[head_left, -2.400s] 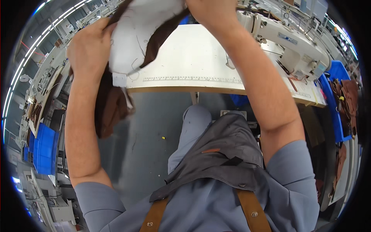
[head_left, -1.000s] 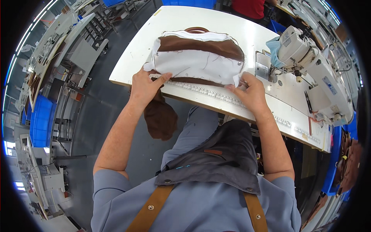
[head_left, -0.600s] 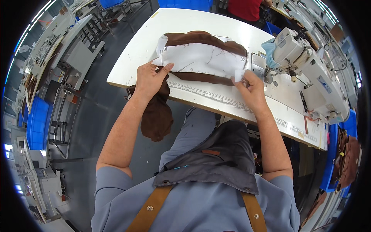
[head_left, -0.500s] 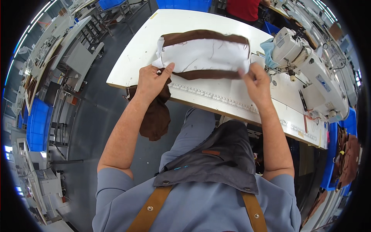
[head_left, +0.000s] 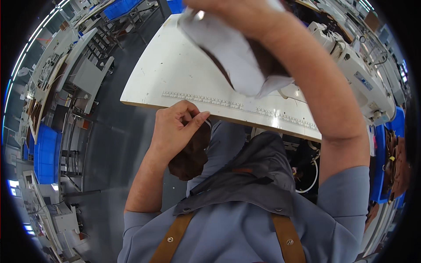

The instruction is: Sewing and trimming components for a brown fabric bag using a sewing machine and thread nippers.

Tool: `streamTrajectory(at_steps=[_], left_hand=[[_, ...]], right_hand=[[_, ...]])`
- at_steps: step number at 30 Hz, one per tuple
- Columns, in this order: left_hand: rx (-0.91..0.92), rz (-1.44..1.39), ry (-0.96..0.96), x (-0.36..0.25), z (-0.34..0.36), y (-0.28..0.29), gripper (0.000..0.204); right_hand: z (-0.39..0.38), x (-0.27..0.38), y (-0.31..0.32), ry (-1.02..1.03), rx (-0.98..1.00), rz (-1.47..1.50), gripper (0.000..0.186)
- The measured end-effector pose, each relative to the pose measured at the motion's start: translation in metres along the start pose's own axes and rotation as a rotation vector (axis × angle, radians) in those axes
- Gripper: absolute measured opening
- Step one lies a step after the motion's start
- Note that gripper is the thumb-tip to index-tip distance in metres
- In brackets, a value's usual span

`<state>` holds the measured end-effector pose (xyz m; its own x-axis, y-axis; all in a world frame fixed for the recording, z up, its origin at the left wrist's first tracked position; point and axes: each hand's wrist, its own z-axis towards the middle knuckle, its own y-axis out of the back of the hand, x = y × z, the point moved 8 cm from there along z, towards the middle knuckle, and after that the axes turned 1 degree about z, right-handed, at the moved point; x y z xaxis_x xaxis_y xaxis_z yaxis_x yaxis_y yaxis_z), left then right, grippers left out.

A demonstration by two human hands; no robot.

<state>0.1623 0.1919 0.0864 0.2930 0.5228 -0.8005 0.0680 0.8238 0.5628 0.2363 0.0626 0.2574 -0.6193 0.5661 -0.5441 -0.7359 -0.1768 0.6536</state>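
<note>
My left hand (head_left: 176, 124) is closed at the front edge of the white table, thumb against the fingers, pinching dark brown cloth (head_left: 189, 158). That cloth hangs below the edge, over my lap. Up at the top of the view, my right hand (head_left: 234, 14) is blurred by motion and appears closed on a fabric piece (head_left: 243, 65) with a white face and brown edging. The piece is lifted and folded above the table, partly hidden behind my right forearm.
The white table (head_left: 153, 65) has a printed ruler scale (head_left: 206, 101) along its front. A sewing machine (head_left: 366, 81) stands at its right end. Blue bins flank me: one at left (head_left: 46, 153), another at right (head_left: 378, 171) beside brown pieces. More workbenches (head_left: 79, 48) stand at far left.
My right hand has swung up and to the left, lifting the white-and-brown fabric piece off the table. My left hand has moved down to the table's front edge with the brown cloth.
</note>
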Motion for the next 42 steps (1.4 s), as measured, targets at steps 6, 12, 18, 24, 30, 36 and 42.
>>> streamTrajectory(at_steps=[6,12,18,24,30,36,42], left_hand=[[-0.127,0.136,0.010,-0.003,-0.012,0.044,0.025],[-0.253,0.712,-0.443,-0.068,0.028,0.033,0.048],[-0.091,0.872,-0.534,-0.061,0.104,-0.051,0.052],[0.017,0.793,-0.592,-0.051,0.121,-0.059,0.030],[-0.121,0.509,-0.580,-0.051,0.126,-0.027,0.016],[-0.340,0.593,-0.588,-0.046,0.106,-0.020,0.016],[-0.348,0.562,-0.574,-0.047,0.097,-0.016,0.031]], right_hand=[[-0.064,0.031,-0.049,-0.219,-0.169,0.446,0.033],[-0.164,0.018,-0.010,-0.712,-0.165,0.534,0.051],[-0.208,0.041,-0.029,-0.865,-0.041,0.562,0.068],[-0.215,0.039,-0.039,-0.832,0.052,0.522,0.070],[-0.214,0.029,-0.033,-0.921,-0.129,0.579,0.063],[-0.227,0.027,-0.047,-1.016,-0.051,0.646,0.052],[-0.233,0.040,-0.074,-1.014,0.124,0.796,0.039]])
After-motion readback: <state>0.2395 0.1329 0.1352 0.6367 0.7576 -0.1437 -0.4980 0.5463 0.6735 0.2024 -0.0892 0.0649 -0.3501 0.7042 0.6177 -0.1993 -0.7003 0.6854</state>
